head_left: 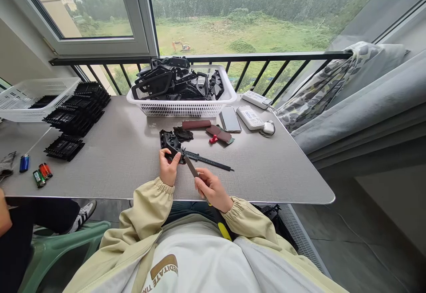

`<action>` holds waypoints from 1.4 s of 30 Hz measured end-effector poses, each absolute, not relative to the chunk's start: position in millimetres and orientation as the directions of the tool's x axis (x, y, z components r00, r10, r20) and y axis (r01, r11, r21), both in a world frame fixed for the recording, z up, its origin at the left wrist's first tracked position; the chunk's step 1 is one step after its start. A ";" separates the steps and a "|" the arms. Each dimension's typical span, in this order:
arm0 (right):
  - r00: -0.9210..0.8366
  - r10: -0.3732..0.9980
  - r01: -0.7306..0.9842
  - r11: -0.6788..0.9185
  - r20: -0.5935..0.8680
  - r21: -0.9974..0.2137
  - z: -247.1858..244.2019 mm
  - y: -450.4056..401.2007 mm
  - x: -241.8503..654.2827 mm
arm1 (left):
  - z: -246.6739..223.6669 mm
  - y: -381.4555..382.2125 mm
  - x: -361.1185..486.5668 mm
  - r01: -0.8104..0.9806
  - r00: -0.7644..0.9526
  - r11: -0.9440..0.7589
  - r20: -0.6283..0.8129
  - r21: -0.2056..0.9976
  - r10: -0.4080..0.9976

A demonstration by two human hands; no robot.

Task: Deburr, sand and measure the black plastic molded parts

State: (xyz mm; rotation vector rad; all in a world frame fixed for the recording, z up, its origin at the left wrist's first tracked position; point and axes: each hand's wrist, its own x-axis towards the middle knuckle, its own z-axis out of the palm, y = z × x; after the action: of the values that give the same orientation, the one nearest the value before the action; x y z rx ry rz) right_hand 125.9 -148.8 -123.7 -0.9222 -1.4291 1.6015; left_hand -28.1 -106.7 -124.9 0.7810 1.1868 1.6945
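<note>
My left hand (169,169) grips a black plastic part (170,139) over the near middle of the table, thumb on top. In my right hand (213,189) is a flat metal file (191,167), its black and yellow handle (223,231) pointing back toward my body. The file's tip reaches the near end of the part, by my left thumb; whether it touches is hard to tell. Just beyond lies a black caliper (213,162). A crumpled black piece (183,134), a brown-red roll (196,124), folded abrasive-looking sheets (220,134) and a small red piece (213,139) lie farther back.
A white basket (183,107) heaped with black plastic parts stands at the back. Stacked black parts (76,111) and another basket (20,115) sit left, near batteries (39,177). White boxes (249,118) and a grey flat slab (230,119) lie right. Another person's shoe (83,215) shows lower left.
</note>
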 end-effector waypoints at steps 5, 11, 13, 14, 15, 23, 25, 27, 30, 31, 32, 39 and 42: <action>-0.482 0.876 -0.099 -0.068 -0.012 -0.993 -124.2 -151.0 124.2 | -125.3 -106.5 -28.6 -0.332 -0.398 -0.114 -0.030 0.936 0.917; -0.392 0.920 -0.207 -0.120 -0.030 -0.971 -119.0 -143.9 131.4 | -119.3 -107.7 -30.4 -0.493 -0.347 -0.126 -0.062 0.861 0.936; -0.408 0.912 -0.210 -0.139 -0.043 -0.968 -116.7 -142.4 134.0 | -116.5 -108.6 -31.0 -0.547 -0.316 -0.115 -0.077 0.829 0.946; -0.427 0.903 -0.202 -0.150 -0.051 -0.968 -116.2 -142.3 134.5 | -115.3 -109.1 -31.1 -0.568 -0.297 -0.107 -0.082 0.816 0.951; -0.446 0.893 -0.190 -0.159 -0.059 -0.969 -116.2 -142.6 134.3 | -114.4 -109.7 -31.2 -0.583 -0.279 -0.100 -0.083 0.806 0.957; -0.514 0.857 -0.142 -0.115 -0.026 -0.983 -118.6 -145.3 130.9 | -112.2 -112.9 -31.8 -0.629 -0.207 -0.057 -0.097 0.775 0.974; -0.518 0.855 -0.128 -0.109 -0.027 -0.986 -118.4 -145.0 131.5 | -112.0 -112.8 -32.3 -0.631 -0.204 -0.058 -0.093 0.773 0.975; -0.506 0.861 -0.110 -0.113 -0.043 -0.987 -118.4 -144.9 132.0 | -111.7 -112.7 -32.9 -0.633 -0.200 -0.065 -0.083 0.771 0.976; -0.502 0.864 -0.090 -0.105 -0.046 -0.990 -118.8 -145.5 132.3 | -111.2 -112.8 -33.7 -0.627 -0.197 -0.077 -0.062 0.775 0.978; -0.512 0.858 -0.087 -0.098 -0.039 -0.991 -118.9 -145.9 132.4 | -111.1 -112.9 -33.9 -0.623 -0.197 -0.079 -0.058 0.778 0.979; -0.523 0.852 -0.086 -0.089 -0.031 -0.992 -118.9 -146.4 132.4 | -111.1 -113.1 -34.0 -0.618 -0.199 -0.081 -0.056 0.782 0.978; -0.530 0.848 -0.122 -0.109 -0.029 -0.987 -116.3 -148.2 133.5 | -110.8 -113.6 -33.6 -0.592 -0.214 -0.094 -0.044 0.800 0.976; -0.501 0.865 -0.163 -0.130 -0.032 -0.978 -116.9 -147.6 133.8 | -110.7 -113.3 -33.3 -0.580 -0.226 -0.096 -0.046 0.809 0.973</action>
State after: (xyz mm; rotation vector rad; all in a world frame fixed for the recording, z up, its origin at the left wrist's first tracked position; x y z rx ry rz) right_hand 133.8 -147.6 -116.9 -0.8310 -1.3787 1.7310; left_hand -33.3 -113.3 -110.7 0.6275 0.8683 1.6266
